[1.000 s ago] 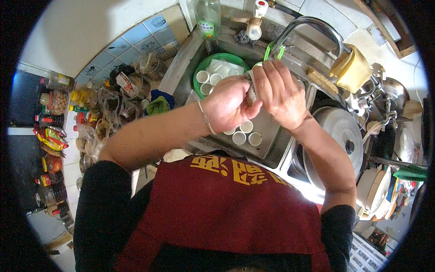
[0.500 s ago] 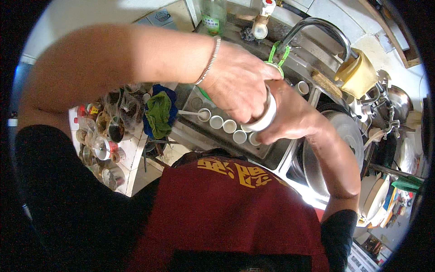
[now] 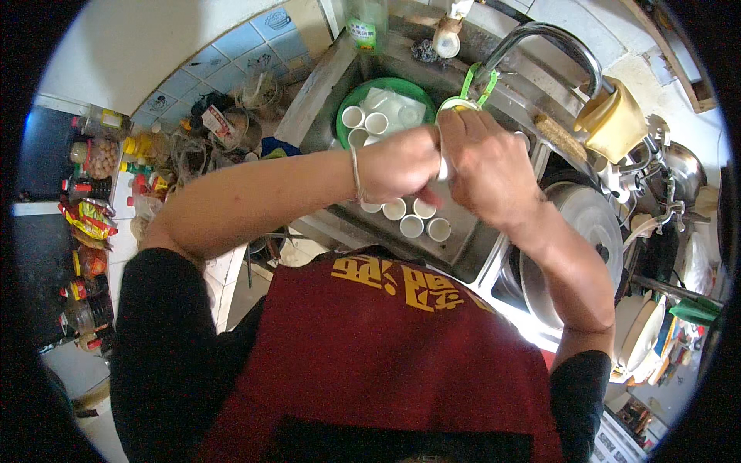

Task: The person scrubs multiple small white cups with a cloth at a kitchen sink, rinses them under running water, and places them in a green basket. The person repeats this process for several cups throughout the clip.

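Note:
Over the sink, my right hand [image 3: 494, 166] is closed round a white cup [image 3: 442, 167], of which only a narrow strip shows between my hands. My left hand [image 3: 397, 166], blurred by motion, is closed against the cup's left side; its fingertips are hidden. Below them, several small white cups [image 3: 411, 225] stand mouth up on the sink floor [image 3: 340, 220]. A green basin [image 3: 423, 86] beyond my left hand holds more white cups [image 3: 353, 116] and clear plastic pieces [image 3: 384, 100]. Just past my right fingers is a round green-rimmed piece [image 3: 455, 103].
A curved metal faucet [image 3: 532, 29] with a green strap [image 3: 488, 89] and a yellow cloth [image 3: 608, 122] rises behind my right hand. A lidded pot [image 3: 583, 239] stands to the right. Bottles and jars crowd the left counter. A detergent bottle [image 3: 363, 35] stands at the back.
My left hand has drawn back from inside the cup to its left side, and its forearm has come lower, uncovering the green basin. My right hand has turned and risen slightly with the cup.

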Available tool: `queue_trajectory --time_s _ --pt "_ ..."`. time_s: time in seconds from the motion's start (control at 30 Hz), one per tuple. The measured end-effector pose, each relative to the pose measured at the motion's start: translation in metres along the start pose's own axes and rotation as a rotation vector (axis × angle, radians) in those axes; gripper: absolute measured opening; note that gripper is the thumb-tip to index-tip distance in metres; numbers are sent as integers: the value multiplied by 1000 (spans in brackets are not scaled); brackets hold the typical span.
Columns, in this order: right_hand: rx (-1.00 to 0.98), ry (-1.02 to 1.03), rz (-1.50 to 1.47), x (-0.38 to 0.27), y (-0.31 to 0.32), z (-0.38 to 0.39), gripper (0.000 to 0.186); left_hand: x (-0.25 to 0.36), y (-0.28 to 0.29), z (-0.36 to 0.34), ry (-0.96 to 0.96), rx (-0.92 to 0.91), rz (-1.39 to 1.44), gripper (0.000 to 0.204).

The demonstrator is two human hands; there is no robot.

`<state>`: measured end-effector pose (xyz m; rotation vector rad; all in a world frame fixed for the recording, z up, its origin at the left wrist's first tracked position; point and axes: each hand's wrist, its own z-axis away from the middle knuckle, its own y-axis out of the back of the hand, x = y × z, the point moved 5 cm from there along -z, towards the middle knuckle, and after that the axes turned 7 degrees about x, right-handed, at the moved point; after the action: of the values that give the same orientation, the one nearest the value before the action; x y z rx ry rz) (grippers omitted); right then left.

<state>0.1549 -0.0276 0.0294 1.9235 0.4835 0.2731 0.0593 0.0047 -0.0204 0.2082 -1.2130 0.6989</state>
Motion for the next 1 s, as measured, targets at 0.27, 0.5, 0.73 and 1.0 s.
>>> queue_trajectory --time_s 0.27,0.5,0.73,1.0 --pt "472 490 316 4 24 -28 50 4 19 0 -115 -455 1310 26" --pt "607 388 226 2 48 -31 46 54 8 25 -318 7 35 18" --pt "8 -217 -750 23 28 -26 42 99 0 12 -1195 -416 -1863 7" --pt "-836 -272 -1716 -28 -31 14 31 94 -21 42 -1964 -1002 -1779 10"
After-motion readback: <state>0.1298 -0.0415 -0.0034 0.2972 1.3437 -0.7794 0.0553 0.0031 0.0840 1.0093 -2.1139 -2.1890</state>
